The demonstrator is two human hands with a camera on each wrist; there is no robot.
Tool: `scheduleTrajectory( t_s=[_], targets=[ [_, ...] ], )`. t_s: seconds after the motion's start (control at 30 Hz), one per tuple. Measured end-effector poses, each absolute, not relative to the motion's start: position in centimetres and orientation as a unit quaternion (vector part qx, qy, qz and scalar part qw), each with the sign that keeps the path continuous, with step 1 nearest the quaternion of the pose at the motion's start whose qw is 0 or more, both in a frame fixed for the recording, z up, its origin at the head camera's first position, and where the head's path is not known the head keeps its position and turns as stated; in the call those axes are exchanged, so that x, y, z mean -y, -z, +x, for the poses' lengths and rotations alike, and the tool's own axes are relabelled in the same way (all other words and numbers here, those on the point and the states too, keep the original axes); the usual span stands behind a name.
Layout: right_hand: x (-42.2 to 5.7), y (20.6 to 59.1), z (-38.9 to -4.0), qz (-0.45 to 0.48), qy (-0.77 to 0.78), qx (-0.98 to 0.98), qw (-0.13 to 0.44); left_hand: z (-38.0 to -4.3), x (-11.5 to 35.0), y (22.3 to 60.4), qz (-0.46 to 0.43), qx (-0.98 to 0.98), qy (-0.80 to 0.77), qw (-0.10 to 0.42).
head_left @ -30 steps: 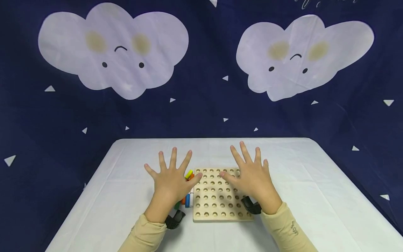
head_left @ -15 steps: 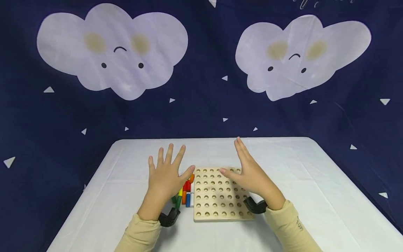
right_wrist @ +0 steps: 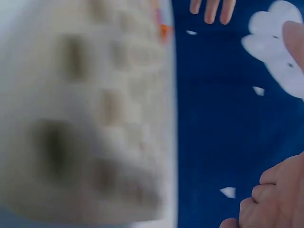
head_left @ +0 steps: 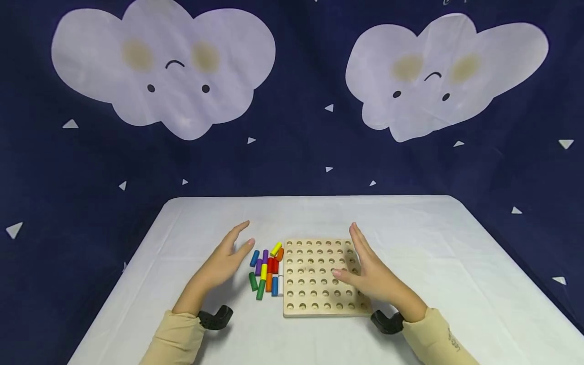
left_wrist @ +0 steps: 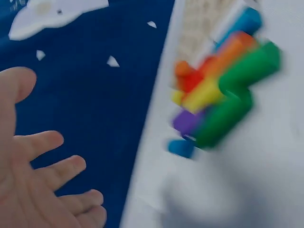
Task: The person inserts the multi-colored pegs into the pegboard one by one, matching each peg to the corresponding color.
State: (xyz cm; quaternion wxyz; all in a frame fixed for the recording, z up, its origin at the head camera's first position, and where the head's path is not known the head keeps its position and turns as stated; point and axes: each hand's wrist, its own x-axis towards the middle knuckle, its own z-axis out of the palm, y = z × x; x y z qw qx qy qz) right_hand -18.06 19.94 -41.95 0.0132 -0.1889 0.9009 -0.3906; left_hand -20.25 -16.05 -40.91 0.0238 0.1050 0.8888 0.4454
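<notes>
Left of the pegs (head_left: 263,272) and over the board (head_left: 306,287), respectively, left and right hands (head_left: 220,267) (head_left: 376,279) hover, thumbs (head_left: 348,277) spread.

Pegboard (head_left: 316,287) of smooth matt wood, pegs (head_left: 269,283) smooth and painted-looking, backdrop (head_left: 296,157) of creased cloth.

I get bright, even light across the white desk (head_left: 420,243) — soft shadows well short of its far edge, a dark backdrop (head_left: 301,126) beyond. My left wrist view smears the pegs (left_wrist: 205,96), the left hand (left_wrist: 40,183) sharper; my right blurs the board (right_wrist: 84,102) heavily.
</notes>
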Motion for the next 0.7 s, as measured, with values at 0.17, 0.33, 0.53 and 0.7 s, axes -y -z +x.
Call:
scheduleTrajectory(
  t_s=[0.17,0.33,0.53,0.7],
  targets=[
    [-19.8,45.1,-17.6,-0.188,0.408,-0.892,0.054,-20.6,17.2,44.5,0.061,-0.847,-0.527,0.020],
    [-19.4,46.9,-17.5,-0.206,0.377,-0.903,0.024,-20.6,17.4,46.8,0.042,-0.834,-0.549,-0.031],
    [-19.3,47.4,-17.1,-0.214,0.289,-0.933,-0.012,-20.7,16.9,47.6,0.033,-0.871,-0.488,-0.054],
    [-19.3,47.5,-16.8,-0.185,0.244,-0.952,-0.014,-20.5,16.7,47.8,0.033,-0.902,-0.428,-0.055]
  ],
)
